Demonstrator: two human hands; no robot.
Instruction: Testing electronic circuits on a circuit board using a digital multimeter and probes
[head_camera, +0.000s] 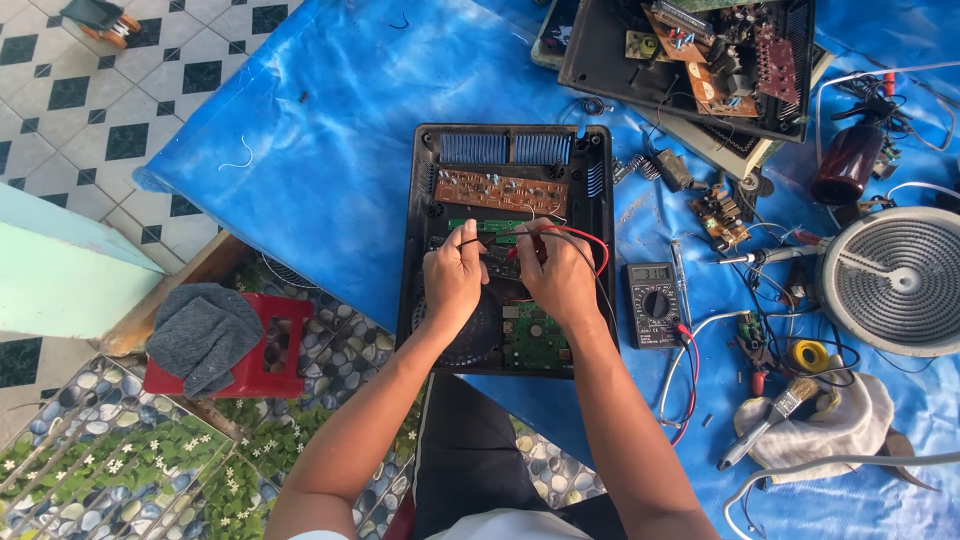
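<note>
You have the black casing (420, 250) opened near the desk's front edge, both probes on its boards: your left hand (452, 280) pinches the black probe (468, 240), your right hand (558, 275) the red probe (520, 245) (multimeter (652, 303) beside it), so testing is underway and reassembly remains.

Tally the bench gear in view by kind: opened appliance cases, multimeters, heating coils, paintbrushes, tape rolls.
Opened appliance cases: 2, one under the left hand and right hand at, one at top
Multimeters: 1
Heating coils: 1
Paintbrushes: 1
Yellow tape rolls: 1
Total: 6
</note>
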